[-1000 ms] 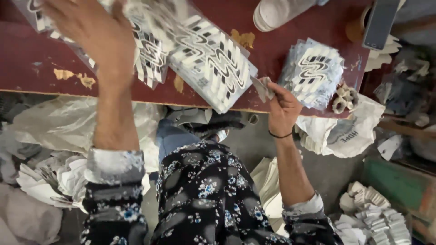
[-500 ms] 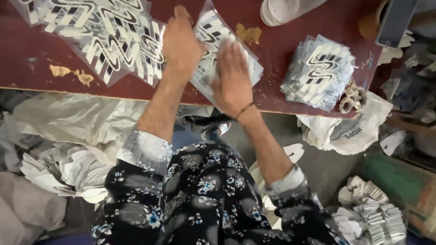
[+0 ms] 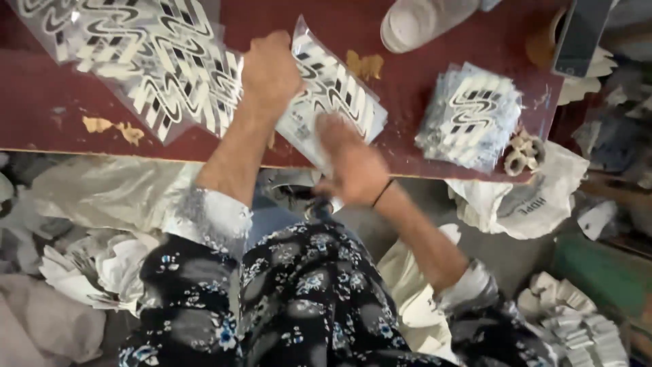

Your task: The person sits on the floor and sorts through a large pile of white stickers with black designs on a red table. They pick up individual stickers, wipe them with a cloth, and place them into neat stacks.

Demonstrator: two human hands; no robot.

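A clear plastic packet [image 3: 333,95] of black-and-white wavy sticker sheets is seen lying on the dark red table [image 3: 435,75], close to its near edge. The packet's upper left part is pressed by the left hand [image 3: 270,71], which is closed into a fist on top of it. The packet's lower edge is covered by the right hand [image 3: 353,166], blurred, with fingers laid flat; whether anything is pinched there cannot be told. To the left of the packet, touching it, a spread pile of similar sheets [image 3: 142,61] is found. To the packet's right, apart from it, a smaller stack [image 3: 472,115] is placed, and beyond the packet a white shoe [image 3: 424,20].
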